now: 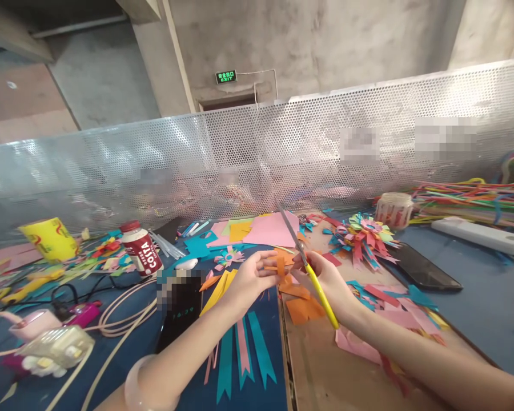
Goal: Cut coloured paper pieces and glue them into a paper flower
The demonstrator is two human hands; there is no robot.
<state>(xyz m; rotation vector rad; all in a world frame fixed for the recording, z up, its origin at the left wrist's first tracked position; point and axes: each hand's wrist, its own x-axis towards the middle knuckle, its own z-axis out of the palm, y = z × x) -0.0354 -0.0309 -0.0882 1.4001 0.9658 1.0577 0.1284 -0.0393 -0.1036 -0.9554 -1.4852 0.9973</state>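
Above the middle of the table, my left hand (257,273) pinches a narrow orange paper strip (281,266) between its fingertips. My right hand (325,279) is closed around yellow-handled scissors (322,294), seen nearly edge-on, with the grey blades pointing up and away. Its fingertips are close to the strip; whether they touch it cannot be made out. Orange paper pieces (304,309) lie beneath my hands. Blue ribbon-like strips with notched ends (225,359) and yellow strips (218,294) lie near my left forearm. A pink paper sheet (268,229) lies farther back.
At right are a multicoloured paper flower cluster (370,237), a dark phone (426,268), a clear jar (394,210) and a white power strip (482,234). At left stand a COSTA bottle (140,251), a yellow tape roll (49,240) and cables (115,302). A perforated metal screen (240,154) spans the back.
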